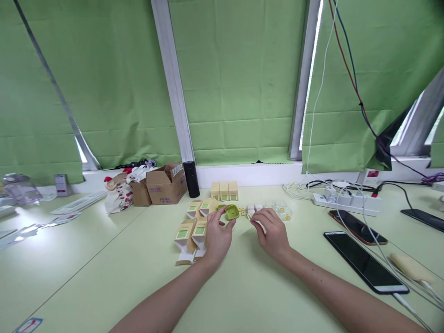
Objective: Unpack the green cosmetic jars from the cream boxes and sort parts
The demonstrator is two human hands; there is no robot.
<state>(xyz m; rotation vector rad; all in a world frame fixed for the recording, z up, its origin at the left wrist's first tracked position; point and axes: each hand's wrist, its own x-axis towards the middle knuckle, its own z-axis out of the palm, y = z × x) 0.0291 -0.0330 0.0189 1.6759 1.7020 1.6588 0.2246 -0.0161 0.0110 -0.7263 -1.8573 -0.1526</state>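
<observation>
My left hand [219, 236] grips a small green square case [232, 212] between thumb and fingers, its hollow inside facing me. My right hand [272, 231] is closed in a pinch on a small yellow loop-like piece [249, 216], just right of the case. Behind my right fingers lie small white pieces [255, 208] and clear round parts with yellow centres [285, 212], partly hidden. Left of my left hand, open cardboard boxes [185, 231] with green-windowed fronts stand in rows, flaps out. Farther back are more small boxes [224, 191], side by side.
A brown carton [166, 185], a cloth bag [120, 193] and a black cylinder [191, 179] stand along the back wall. To the right are a power strip [347, 203], phones [366, 261], a beige oval device [411, 267] and trailing cables. A seam crosses the table at left.
</observation>
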